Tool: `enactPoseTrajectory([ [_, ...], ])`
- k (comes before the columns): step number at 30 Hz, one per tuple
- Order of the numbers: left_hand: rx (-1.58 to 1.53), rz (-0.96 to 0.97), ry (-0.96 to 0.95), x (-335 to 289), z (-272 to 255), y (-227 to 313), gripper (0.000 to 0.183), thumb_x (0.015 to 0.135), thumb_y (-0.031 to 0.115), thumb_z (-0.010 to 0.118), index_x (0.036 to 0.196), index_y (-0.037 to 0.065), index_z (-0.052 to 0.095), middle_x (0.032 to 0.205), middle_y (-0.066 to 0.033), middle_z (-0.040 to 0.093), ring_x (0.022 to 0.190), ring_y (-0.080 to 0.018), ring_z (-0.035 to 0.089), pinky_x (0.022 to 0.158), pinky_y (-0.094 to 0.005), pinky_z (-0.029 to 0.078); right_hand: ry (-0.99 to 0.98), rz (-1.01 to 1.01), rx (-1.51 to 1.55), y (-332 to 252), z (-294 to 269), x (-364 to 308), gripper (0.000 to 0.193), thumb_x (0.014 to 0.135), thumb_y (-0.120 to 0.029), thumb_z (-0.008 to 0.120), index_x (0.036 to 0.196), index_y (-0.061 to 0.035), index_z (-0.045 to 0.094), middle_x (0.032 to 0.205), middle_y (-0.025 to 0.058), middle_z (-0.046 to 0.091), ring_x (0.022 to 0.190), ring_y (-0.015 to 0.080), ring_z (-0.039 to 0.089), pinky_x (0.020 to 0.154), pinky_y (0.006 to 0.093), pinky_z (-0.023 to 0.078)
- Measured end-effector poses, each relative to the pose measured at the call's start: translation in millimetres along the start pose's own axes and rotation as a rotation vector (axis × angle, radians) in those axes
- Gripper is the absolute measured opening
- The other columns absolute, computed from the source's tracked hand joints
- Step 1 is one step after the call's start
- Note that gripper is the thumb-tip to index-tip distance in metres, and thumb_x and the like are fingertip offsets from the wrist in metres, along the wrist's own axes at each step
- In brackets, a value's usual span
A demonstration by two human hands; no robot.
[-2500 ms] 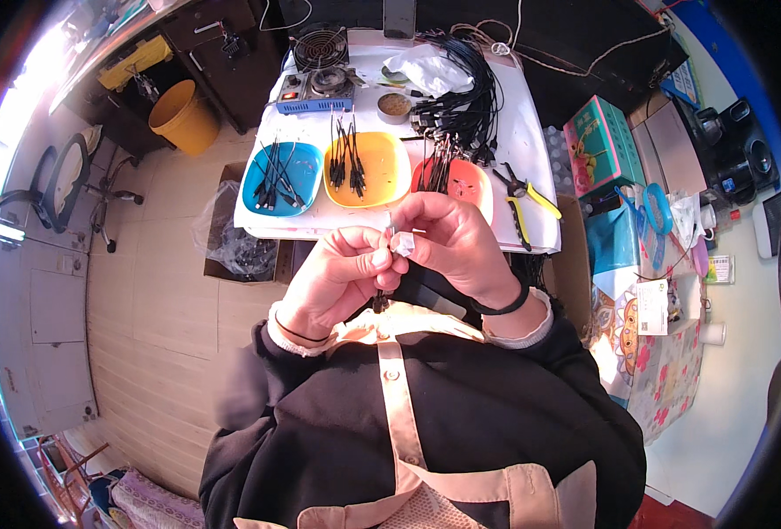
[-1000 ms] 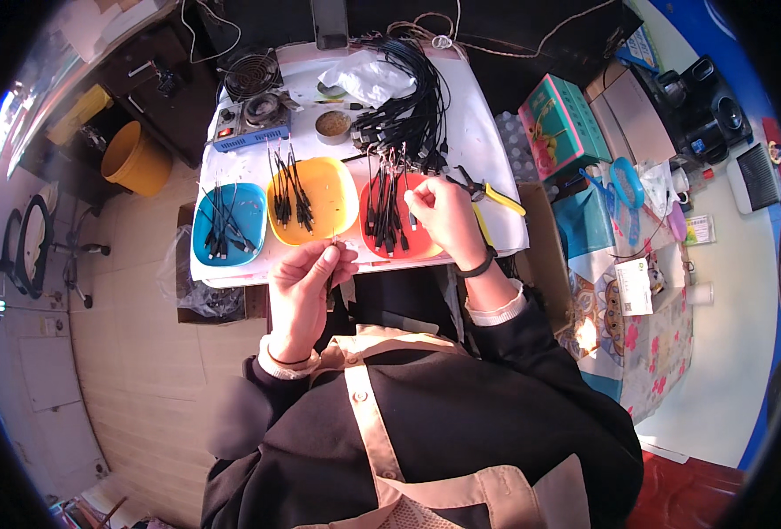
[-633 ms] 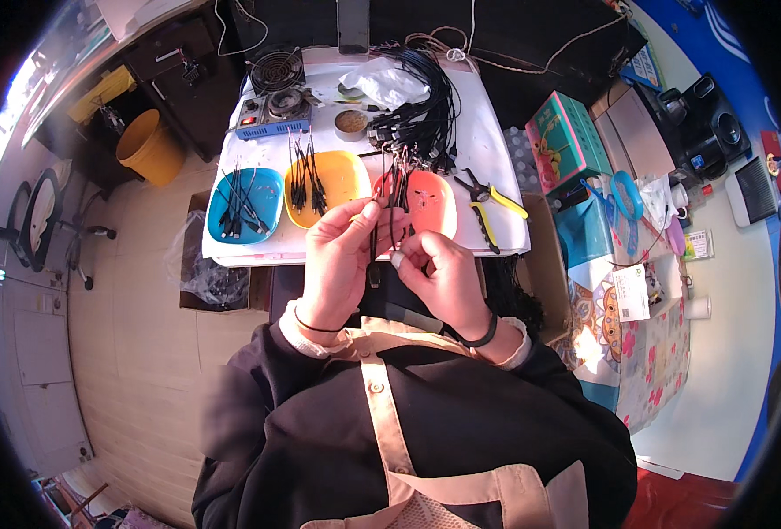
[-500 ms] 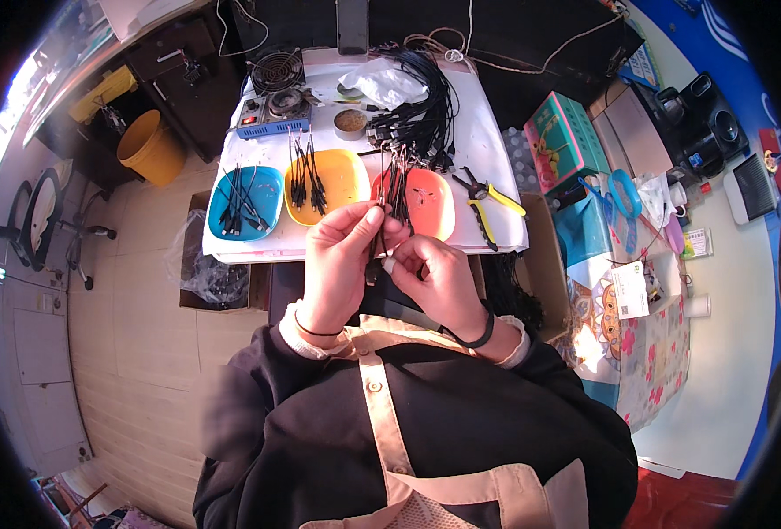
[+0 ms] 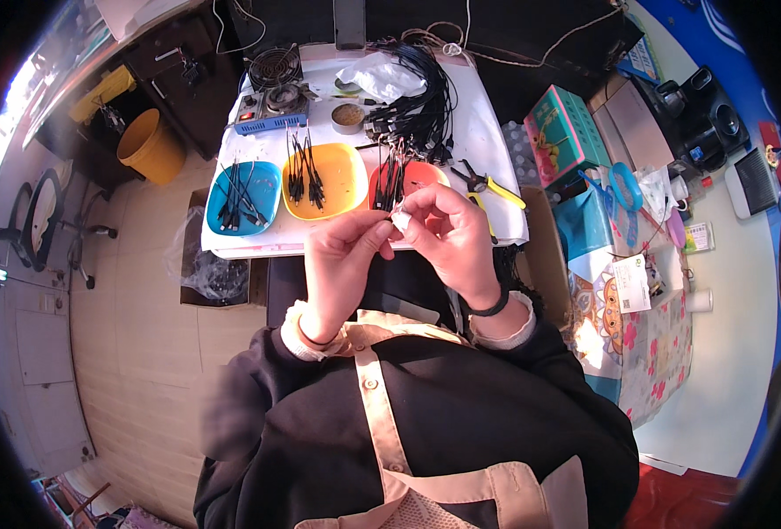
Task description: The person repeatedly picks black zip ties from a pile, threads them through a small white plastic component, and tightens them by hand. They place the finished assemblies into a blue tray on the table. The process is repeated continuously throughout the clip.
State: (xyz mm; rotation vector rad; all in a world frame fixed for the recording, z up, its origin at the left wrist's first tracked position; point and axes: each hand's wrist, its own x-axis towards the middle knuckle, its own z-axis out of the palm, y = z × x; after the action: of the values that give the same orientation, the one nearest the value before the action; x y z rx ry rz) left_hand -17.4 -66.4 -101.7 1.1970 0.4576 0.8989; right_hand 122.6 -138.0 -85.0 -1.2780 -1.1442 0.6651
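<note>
Our left hand (image 5: 342, 260) and right hand (image 5: 448, 238) pinch a small white connector (image 5: 400, 220) above the table's (image 5: 496, 141) edge; red tray (image 5: 417, 176), pliers (image 5: 489, 185) behind; connector's axis too small to tell

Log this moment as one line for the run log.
left hand: pinching small white piece | right hand: pinching same piece | behind: red tray, yellow tray, blue tray

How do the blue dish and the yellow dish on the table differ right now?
The blue dish sits at the table's left end; the yellow dish is in the middle of the row. The blue one looks slightly smaller. Its black cable pieces lie scattered; the yellow's are bunched leftward. Both are shallow and rounded.
</note>
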Motion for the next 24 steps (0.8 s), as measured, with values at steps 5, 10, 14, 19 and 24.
enactPoseTrajectory([
  [5,0.018,0.002,-0.011,1.0,-1.4,-4.9,0.012,0.093,0.003,0.058,0.099,-0.003,0.066,0.081,-0.0055,0.065,0.062,-0.0039,0.051,0.055,-0.0163,0.040,-0.025,0.060,0.354,4.2,2.9,0.3,0.008,0.090,-0.004,0.065,0.092,0.0003,0.059,0.089,0.0046,0.064,0.075,0.0081,0.062,0.065,0.0206,0.052],
  [10,-0.379,-0.299,-0.134,5.2,-10.8,0.5,0.012,0.095,0.007,0.055,0.097,-0.002,0.064,0.075,-0.0038,0.061,0.054,-0.0032,0.037,0.049,-0.0171,0.026,-0.099,0.229,0.614,9.2,-4.2,3.7,0.011,0.090,-0.004,0.064,0.097,0.0013,0.059,0.090,0.0056,0.065,0.082,0.0123,0.064,0.078,0.0245,0.053],
  [14,-0.438,-0.350,-0.164,6.6,-10.7,1.3,0.014,0.096,0.008,0.055,0.094,-0.002,0.064,0.074,-0.0030,0.060,0.053,-0.0029,0.034,0.048,-0.0179,0.024,-0.120,0.168,0.526,10.7,-9.2,5.9,0.012,0.089,-0.006,0.066,0.097,0.0008,0.059,0.091,0.0047,0.064,0.081,0.0100,0.062,0.074,0.0229,0.052],
  [19,-0.569,-0.402,-0.212,4.3,-9.7,1.9,0.013,0.095,0.008,0.055,0.093,-0.002,0.064,0.073,-0.0035,0.060,0.053,-0.0033,0.034,0.048,-0.0184,0.024,-0.125,0.146,0.633,13.8,-5.7,3.4,0.012,0.090,-0.006,0.065,0.098,0.0008,0.059,0.089,0.0053,0.064,0.083,0.0121,0.063,0.076,0.0253,0.054],
  [24,-0.753,-0.476,-0.284,1.5,-10.6,5.3,0.014,0.095,0.009,0.056,0.093,-0.002,0.065,0.073,-0.0035,0.061,0.052,-0.0039,0.034,0.047,-0.0187,0.024,-0.112,0.162,0.735,13.3,1.2,-2.1,0.015,0.090,-0.008,0.066,0.099,0.0008,0.059,0.091,0.0044,0.063,0.082,0.0100,0.062,0.073,0.0229,0.052],
])
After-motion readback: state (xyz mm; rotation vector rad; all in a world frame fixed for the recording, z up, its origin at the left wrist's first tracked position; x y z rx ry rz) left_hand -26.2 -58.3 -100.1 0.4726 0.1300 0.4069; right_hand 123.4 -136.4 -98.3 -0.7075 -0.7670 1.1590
